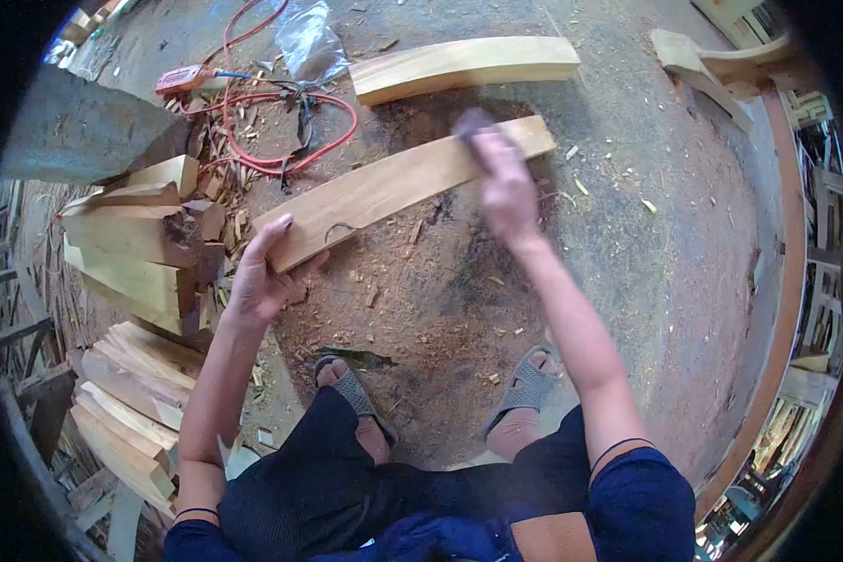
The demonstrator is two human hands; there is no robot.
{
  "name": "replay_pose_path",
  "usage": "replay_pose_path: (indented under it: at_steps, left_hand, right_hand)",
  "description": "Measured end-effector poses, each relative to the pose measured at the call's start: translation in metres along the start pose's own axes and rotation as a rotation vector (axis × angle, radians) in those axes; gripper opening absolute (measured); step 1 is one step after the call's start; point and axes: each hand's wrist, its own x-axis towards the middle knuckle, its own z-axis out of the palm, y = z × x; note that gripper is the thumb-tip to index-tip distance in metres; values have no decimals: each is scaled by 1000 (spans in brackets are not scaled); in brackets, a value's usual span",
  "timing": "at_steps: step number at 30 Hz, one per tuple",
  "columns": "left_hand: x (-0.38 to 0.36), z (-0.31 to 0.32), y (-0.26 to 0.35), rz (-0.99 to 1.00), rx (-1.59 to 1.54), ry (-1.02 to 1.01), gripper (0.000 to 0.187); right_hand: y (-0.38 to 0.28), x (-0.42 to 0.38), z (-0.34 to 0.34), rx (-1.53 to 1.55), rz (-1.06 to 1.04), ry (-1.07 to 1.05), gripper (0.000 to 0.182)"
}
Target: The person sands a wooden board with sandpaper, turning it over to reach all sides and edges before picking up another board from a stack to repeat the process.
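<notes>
- A long wooden plank [398,183] lay slantwise over the sawdust-strewn floor [665,244], its near end low at the left and its far end raised toward the upper right.
- The left hand [262,272] gripped the plank's near end, fingers curled up along the end face and the thumb pressed against the underside edge; the wood ran away from this hand toward the far side.
- The right hand [506,187] sat on the plank's top face close to its far end, blurred, fingers pressed together over a dark sanding pad [473,124] that touched the wood. How tightly the pad was pinched could not be told from the blur.
- The plank thus spanned between the two hands, with most of its bare length between them.
- A second, paler plank [464,66] lay beyond, apart from the first.
- A red cable [281,159] looped on the floor beside the plank's near half.
- Stacked wooden pieces [136,253] stood to the left of the left hand.
- Two sandalled feet [525,384] rested on the sawdust below the plank.
</notes>
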Motion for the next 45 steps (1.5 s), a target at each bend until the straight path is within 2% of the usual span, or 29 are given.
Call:
replay_pose_path:
  at_steps: [1,2,3,5,6,7,8,10,11,13,14,16,19,21,22,24,26,28,29,30,32,34,35,37,38,40,45]
  left_hand:
    - [1,-1,-2,4,24,-8,42]
    - [2,1,-2,7,49,-19,41]
    - [-2,9,-3,60,112,12,45]
    - [1,18,5,99,100,-12,47]
    - [0,21,5,113,88,-23,49]
    - [4,27,8,132,63,-56,51]
    - [12,35,14,148,47,-91,53]
    - [34,52,22,155,17,-122,58]
    - [52,63,26,178,-27,-182,59]
    - [86,90,40,290,9,-289,62]
    - [108,102,47,305,10,-345,60]
    - [138,123,57,250,-19,-256,59]
    - [182,135,59,334,57,-319,55]
    - [185,138,56,268,-11,-126,48]
    - [184,134,58,274,-3,-110,48]
    - [166,135,66,303,95,-35,44]
    - [158,118,69,349,156,-26,44]
    - [100,116,70,366,311,-172,45]
    - [67,110,78,460,394,-224,50]
    - [43,93,93,549,473,-282,56]
    - [18,41,150,868,574,-56,50]
    - [-18,-6,205,1310,708,358,50]
    - [-32,-38,229,1388,851,583,53]
    - [-49,-157,278,1283,991,812,57]
    - [-49,-223,296,1319,1068,825,57]
    - [-35,-291,294,1353,1147,851,56]
    - [30,-366,257,669,485,663,55]
  right_hand:
    - [39,0,4,-112,96,82,44]
    - [78,-3,5,-119,275,79,41]
    - [101,-1,-3,-170,354,97,40]
    - [114,6,-38,-55,719,66,44]
    - [100,6,-52,-27,720,267,46]
    - [93,7,-69,24,857,262,46]
    - [92,2,-68,31,857,239,46]
    - [92,-14,-70,215,662,647,42]
    - [91,-20,-71,211,665,640,42]
    - [84,-25,-70,142,829,483,39]
    - [85,-27,-65,143,826,482,39]
    - [86,-33,-52,366,686,479,39]
    - [68,-28,-52,348,649,436,40]
    - [68,-31,-47,338,596,454,40]
    - [65,-33,-46,354,601,447,40]
    - [54,-34,-51,401,722,317,35]
    - [47,-34,-44,452,690,347,34]
    - [45,-36,-36,483,723,340,36]
    - [43,-35,-31,486,726,346,36]
    - [40,-33,-27,452,680,338,37]
    - [29,-29,-24,397,643,345,37]
    - [9,-22,-24,508,625,272,38]
    - [0,-19,-21,500,574,287,39]
    - [-4,-21,-14,511,573,251,39]
    - [-7,-21,-9,516,568,211,39]
    - [-23,-18,-7,513,553,187,38]
    - [-48,-12,0,488,529,92,37]
